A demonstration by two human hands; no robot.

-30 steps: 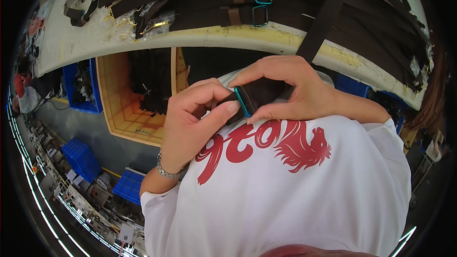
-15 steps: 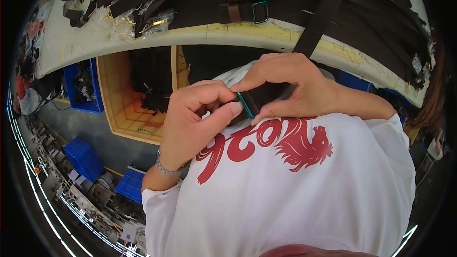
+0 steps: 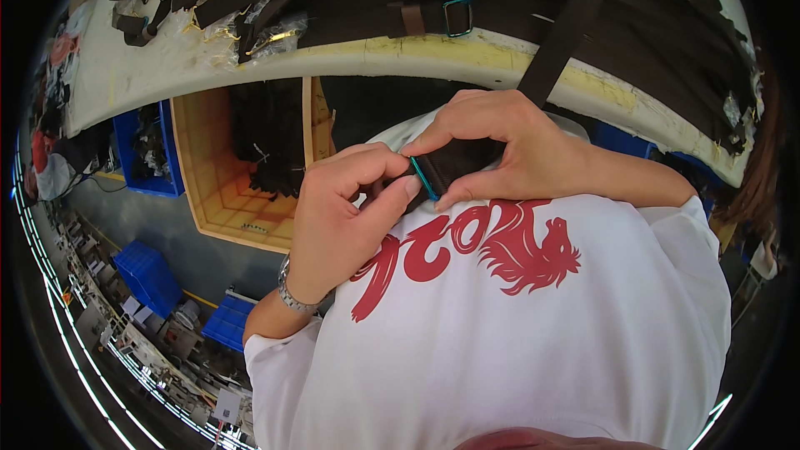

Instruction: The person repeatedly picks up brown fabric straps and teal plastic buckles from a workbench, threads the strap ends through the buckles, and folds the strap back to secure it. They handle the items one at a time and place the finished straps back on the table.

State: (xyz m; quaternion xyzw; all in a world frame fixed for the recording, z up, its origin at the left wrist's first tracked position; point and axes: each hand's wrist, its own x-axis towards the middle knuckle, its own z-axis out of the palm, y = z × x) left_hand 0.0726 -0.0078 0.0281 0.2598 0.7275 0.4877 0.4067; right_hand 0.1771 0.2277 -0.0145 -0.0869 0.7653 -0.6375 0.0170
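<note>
In front of my chest a dark brown webbing strap (image 3: pixel 458 168) passes at a teal metal buckle (image 3: pixel 424 177). My right hand (image 3: pixel 521 146) grips the buckle, index fingertip at its upper end and thumb at its lower end, with the strap between them. On the buckle's left side my left hand (image 3: pixel 337 208) is closed, thumb and index finger pinched at the dark webbing there; the piece between the fingertips is mostly hidden. Beyond my right hand a length of dark strap (image 3: pixel 557 46) slants up across the table edge.
A pale worktable (image 3: pixel 333 62) carries several dark straps with teal buckles (image 3: pixel 457 18) and clear plastic bags (image 3: pixel 279 37). Below it stand a wooden crate (image 3: pixel 200 192) with dark material and a blue bin (image 3: pixel 171 171). More blue crates (image 3: pixel 146 275) are on the floor at left.
Both hands keep their grip, and the buckle has shifted slightly left and up. More of the webbing's surface shows between my right thumb and index finger.
</note>
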